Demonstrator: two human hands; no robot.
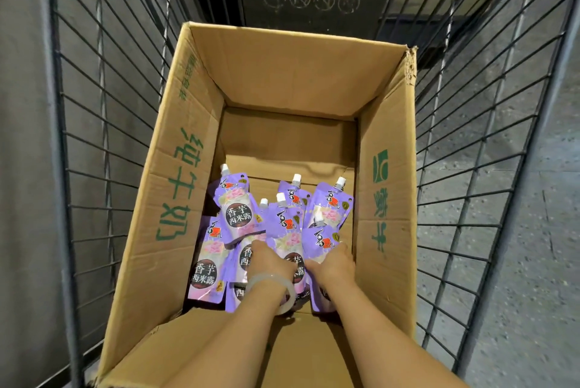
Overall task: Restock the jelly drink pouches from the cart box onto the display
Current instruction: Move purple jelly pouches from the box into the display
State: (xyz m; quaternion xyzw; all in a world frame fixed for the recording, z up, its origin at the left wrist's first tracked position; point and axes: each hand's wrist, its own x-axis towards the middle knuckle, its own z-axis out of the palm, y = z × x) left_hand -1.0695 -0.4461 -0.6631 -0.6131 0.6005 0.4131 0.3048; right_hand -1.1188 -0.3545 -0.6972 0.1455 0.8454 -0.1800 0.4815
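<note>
Purple white-capped pouches (238, 215) overlap in box (386, 199); hands (270, 260) seemingly grasping.

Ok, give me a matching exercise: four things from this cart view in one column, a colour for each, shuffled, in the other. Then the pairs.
Things:
1. jelly drink pouches
2. cardboard box
3. pouch caps
4. box lettering

Colours:
A. green
B. white
C. purple
D. brown

Pairs: 1-C, 2-D, 3-B, 4-A
</note>
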